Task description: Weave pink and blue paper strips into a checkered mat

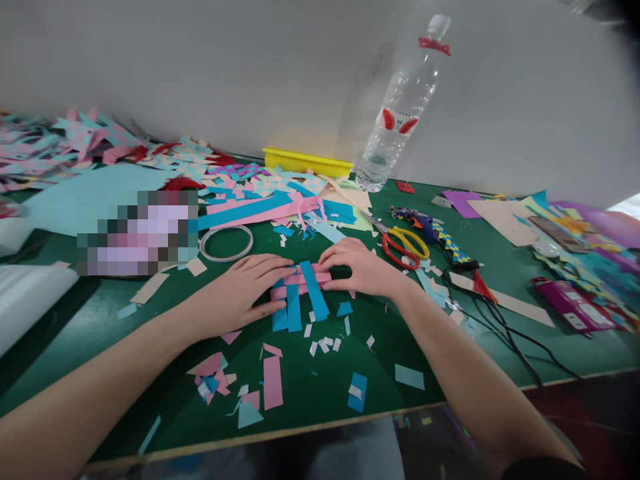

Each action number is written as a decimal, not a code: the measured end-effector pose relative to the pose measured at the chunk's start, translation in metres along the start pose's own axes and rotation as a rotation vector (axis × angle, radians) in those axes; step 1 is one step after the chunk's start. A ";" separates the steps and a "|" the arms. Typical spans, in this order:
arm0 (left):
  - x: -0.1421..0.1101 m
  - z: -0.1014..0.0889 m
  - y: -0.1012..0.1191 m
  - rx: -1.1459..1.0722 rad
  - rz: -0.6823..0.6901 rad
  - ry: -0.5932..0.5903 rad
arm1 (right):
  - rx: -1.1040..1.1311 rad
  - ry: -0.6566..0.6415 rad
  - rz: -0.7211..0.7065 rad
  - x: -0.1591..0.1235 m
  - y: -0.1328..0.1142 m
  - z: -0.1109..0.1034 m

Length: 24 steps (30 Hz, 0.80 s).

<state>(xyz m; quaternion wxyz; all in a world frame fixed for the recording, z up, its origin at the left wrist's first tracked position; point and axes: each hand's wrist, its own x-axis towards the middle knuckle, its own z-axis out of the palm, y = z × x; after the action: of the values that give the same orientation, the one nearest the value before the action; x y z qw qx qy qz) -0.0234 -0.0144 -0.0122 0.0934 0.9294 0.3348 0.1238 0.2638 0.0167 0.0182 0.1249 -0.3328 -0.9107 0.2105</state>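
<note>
A small weave of blue and pink paper strips (295, 293) lies on the green table in front of me, its blue ends hanging toward me. My left hand (253, 287) grips the weave's left end, thumb below and fingers across the top. At the right end, my right hand (353, 267) pinches the pink strips between thumb and fingers. One blue strip slants apart from the others near my right fingers. Small white and blue paper scraps (325, 343) lie just below the weave.
Scissors with red and yellow handles (403, 247) lie right of my right hand. A ring of tape (227, 243) sits beyond my left hand. A clear bottle (400, 107) stands behind, near a yellow tray (307, 162). Black cords (505, 327) trail off the right edge.
</note>
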 end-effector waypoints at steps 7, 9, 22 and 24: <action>0.000 -0.001 0.002 -0.025 0.015 0.009 | -0.014 -0.005 0.000 0.000 -0.001 -0.001; 0.000 -0.001 0.002 -0.031 0.032 0.013 | -0.018 -0.003 -0.002 0.000 -0.001 -0.001; 0.000 -0.001 0.001 -0.031 0.051 -0.029 | -0.040 0.009 -0.018 0.000 -0.002 -0.001; -0.001 -0.001 0.001 -0.036 0.046 -0.035 | -0.041 0.006 -0.021 -0.001 -0.003 -0.001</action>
<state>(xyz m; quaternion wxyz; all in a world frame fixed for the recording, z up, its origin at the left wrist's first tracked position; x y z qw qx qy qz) -0.0235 -0.0155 -0.0108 0.1133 0.9370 0.3095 0.1155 0.2629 0.0147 0.0202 0.1226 -0.3265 -0.9179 0.1894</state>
